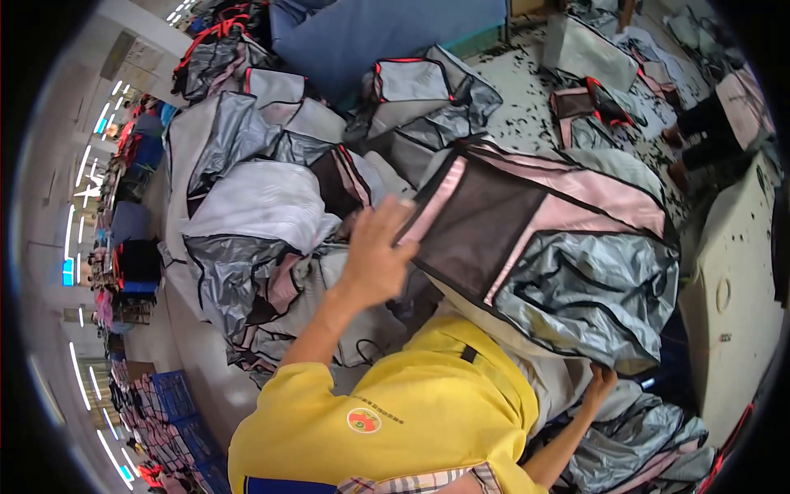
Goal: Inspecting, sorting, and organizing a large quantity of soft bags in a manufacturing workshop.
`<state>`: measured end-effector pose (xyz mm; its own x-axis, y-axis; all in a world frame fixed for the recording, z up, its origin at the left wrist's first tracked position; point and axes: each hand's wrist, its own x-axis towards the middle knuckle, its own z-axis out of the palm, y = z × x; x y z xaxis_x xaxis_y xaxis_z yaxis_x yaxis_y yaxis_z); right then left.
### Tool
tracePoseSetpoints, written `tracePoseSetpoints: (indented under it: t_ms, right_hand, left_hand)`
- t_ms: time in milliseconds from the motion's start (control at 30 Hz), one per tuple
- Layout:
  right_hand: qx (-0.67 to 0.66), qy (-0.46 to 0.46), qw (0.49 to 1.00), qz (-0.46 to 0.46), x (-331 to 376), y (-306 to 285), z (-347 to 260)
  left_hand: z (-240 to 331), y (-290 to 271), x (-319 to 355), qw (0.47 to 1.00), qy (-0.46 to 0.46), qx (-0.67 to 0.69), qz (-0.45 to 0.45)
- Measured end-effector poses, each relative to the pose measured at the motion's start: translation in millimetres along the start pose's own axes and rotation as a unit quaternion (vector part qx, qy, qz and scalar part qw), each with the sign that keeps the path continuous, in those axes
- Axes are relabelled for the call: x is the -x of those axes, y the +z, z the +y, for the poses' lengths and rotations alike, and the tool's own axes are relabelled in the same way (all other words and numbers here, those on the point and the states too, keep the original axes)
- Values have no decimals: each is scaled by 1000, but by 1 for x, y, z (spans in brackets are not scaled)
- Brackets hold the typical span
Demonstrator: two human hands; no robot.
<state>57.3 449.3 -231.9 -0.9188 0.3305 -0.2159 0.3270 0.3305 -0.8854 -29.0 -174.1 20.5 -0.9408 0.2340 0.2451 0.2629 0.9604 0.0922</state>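
Nearest me, along the bottom of the frame, is one yellow top (pixel 370 445), with one crumpled silver heap (pixel 629 440) at lower right. Just above that heap, the right hand (pixel 602 380) has its fingers curled on the lower edge of one pink, black-mesh and silver bag (pixel 535 247), which spreads across the centre right. By its left edge, the left hand (pixel 378 255) is blurred, fingers loosely spread; I can't tell whether they touch. I'd expect the bag to be light and floppy, its shiny lining slippery and the mesh easily snagged; the dark bound edges look the best hold. Left of centre lies a pile of similar bags (pixel 255 198), too overlapped to count. Beyond, one blue sheet (pixel 387 41) hangs at top centre, near scraps on the floor (pixel 514 115).
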Motion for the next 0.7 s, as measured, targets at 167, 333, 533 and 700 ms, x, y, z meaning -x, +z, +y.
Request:
tracePoseSetpoints:
  t_ms: [167,333,533,700]
  right_hand:
    - [-8,-38,999,-23,-7,11,-29]
    - [95,-27,994,42,29,-6,-33]
    - [336,75,937,-56,36,23,-128]
    - [357,82,922,122,70,-2,-243]
  left_hand:
    - [88,12,-18,980,163,95,-69]
    - [127,41,-42,977,186,84,-61]
    - [130,45,-14,983,149,83,-69]
    - [143,50,-25,975,171,111,-83]
